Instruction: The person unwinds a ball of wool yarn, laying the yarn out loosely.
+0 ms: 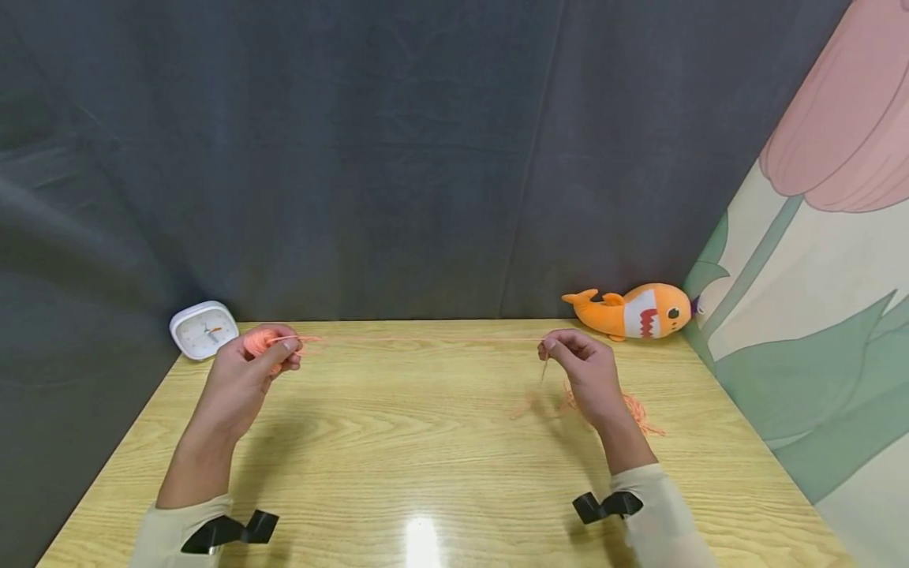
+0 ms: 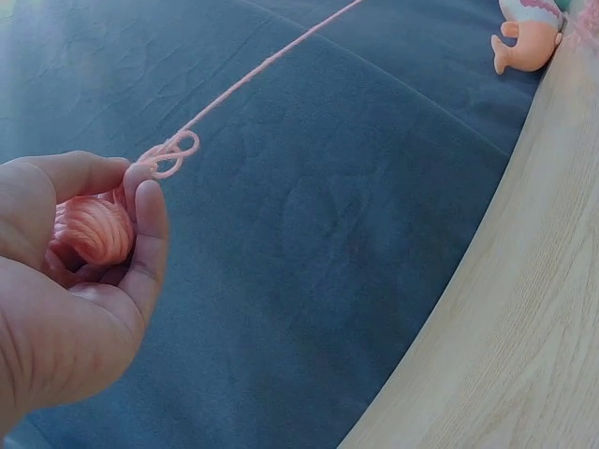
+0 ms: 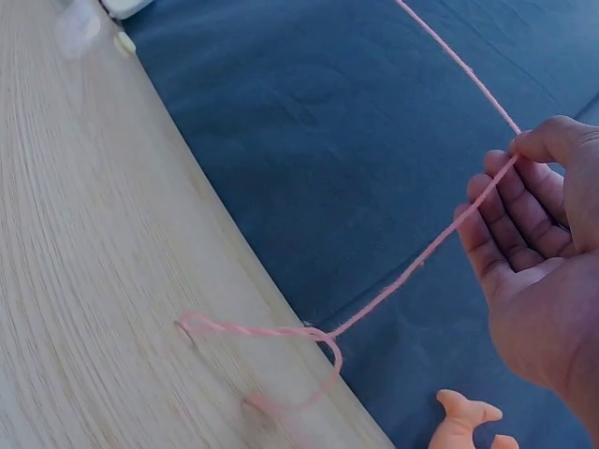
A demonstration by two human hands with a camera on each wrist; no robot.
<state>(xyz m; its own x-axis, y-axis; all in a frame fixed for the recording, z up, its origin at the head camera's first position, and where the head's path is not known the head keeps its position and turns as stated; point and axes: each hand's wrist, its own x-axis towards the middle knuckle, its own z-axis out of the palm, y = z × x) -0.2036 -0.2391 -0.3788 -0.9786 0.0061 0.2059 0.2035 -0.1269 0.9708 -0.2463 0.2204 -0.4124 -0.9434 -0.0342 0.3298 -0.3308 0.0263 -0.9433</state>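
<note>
Fingers of the left hand curl round a coral yarn ball, rounded, windings roughly parallel. Thumb and fingertip pinch at its front, small soft loops sticking out past them. Right hand: thumb and index pinched narrow on the yarn strand, other fingers loosely bent. Strand is thin, slightly fuzzy, running straight and taut between the hands above the desk. Past the right pinch it droops slack, with twisted loops lower down, partly blurred. Loose yarn heap, tangled, lies on the desk behind the right wrist. Desk: pale wood grain, glossy glare at the near edge. Far edge: white rounded-square clock left, orange plush shark right, by the dark, creased cloth backdrop.
</note>
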